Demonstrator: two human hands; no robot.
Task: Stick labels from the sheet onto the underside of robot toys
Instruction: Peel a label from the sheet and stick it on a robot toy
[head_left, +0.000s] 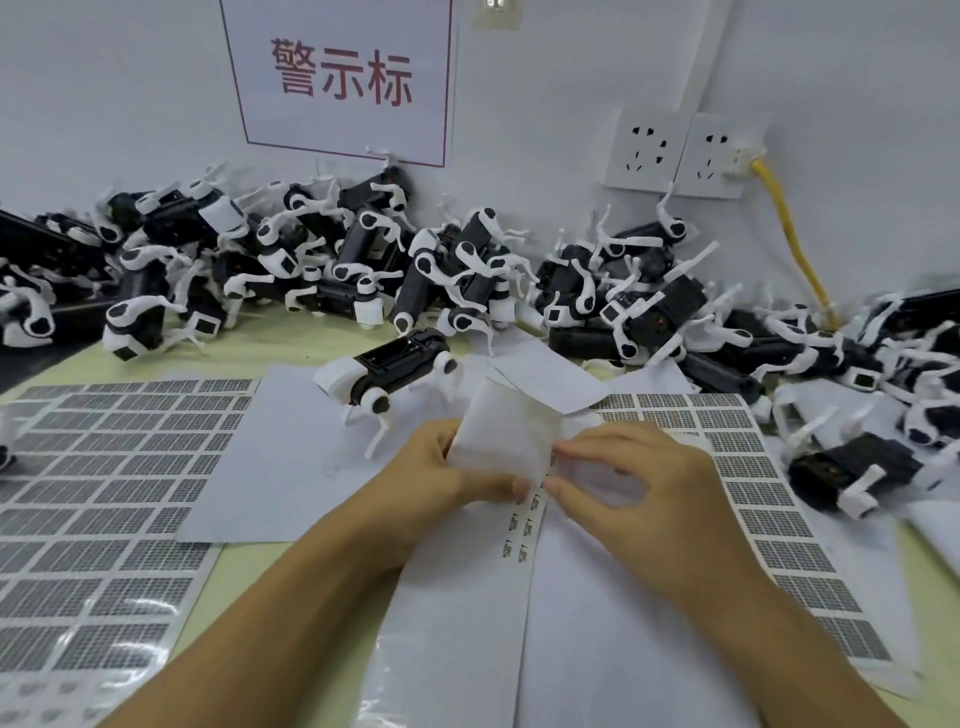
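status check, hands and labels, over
Both hands, left and right, pinching the label sheet. Nearest toy untouched, underside up. Nothing in the way.

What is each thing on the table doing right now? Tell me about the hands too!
Left hand: pinching the folded white sheet.
Right hand: fingertips pinching at the sheet's edge.
Folded white sheet: lifted, bent upward, small labels along its strip.
Nearest robot toy: alone on the paper, no hand on it.
Robot toy pile: heaped along the wall, untouched.
Left label sheet: lying flat.
Yellow cable: plugged into the wall socket.
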